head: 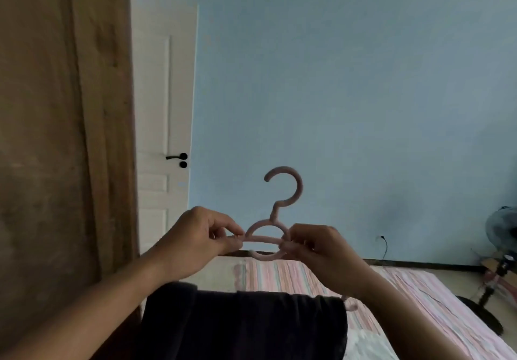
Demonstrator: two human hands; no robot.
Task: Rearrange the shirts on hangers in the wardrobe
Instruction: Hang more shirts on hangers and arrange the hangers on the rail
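Nearest the camera, at 6 o'clock, a dark shirt (243, 323) drapes across the lower frame. A pink tip (351, 305) protrudes at its right edge, so the garment is probably on a second hanger; this cannot be confirmed.

Above it, both forearms rise toward frame centre. The left hand (195, 240) pinches the left shoulder bar of a pink hanger (275, 219) between thumb and fingertips. The right hand (316, 245) closes its fingers around the right side of the hanger's central ring. Both grips are pressed firmly on the hanger, which stands upright, hook uppermost and opening toward 9 o'clock. The hanger carries no shirt.

Beyond the hands, at 5 o'clock, a striped bed cover (391, 289) extends away. A fan (500, 247) stands at 4 o'clock. A brown wardrobe panel (56, 135) fills the 9 o'clock side; its interior and rail are out of view. A white door (162, 108) sits at 10 o'clock, and a blue wall (349, 80) forms the background.

Risk assessment:
- The narrow pinch grips give little hold; a twist may drop the hanger onto the bed.
- The draped shirt is unsupported by either hand and may slide off.
- Hooking blind onto an unseen rail may miss.
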